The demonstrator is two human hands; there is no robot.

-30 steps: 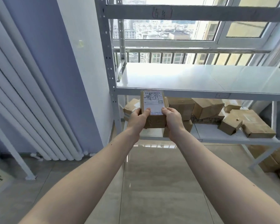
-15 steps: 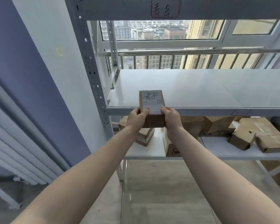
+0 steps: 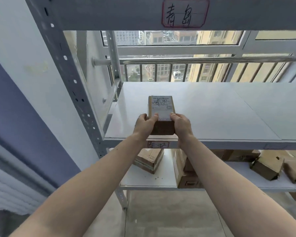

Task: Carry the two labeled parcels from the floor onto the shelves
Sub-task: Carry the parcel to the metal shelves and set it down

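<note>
Radiator fins (image 3: 9, 190) and a purple wall fill the left edge, then the perforated grey upright (image 3: 70, 79) of the shelving. Next comes the left hand (image 3: 143, 124), closed on the left side of the labelled parcel (image 3: 161, 115), and the right hand (image 3: 181, 125) clasps its right side. The parcel sits over the front-left corner of the middle shelf (image 3: 220, 113); whether its base touches the shelf I cannot tell. If let go this near the front edge, it could tip back off the lip. The shelf is smooth, pale and bare; other cardboard boxes (image 3: 266, 165) crowd the lower shelf to the right, and a barred window shows city blocks behind.
</note>
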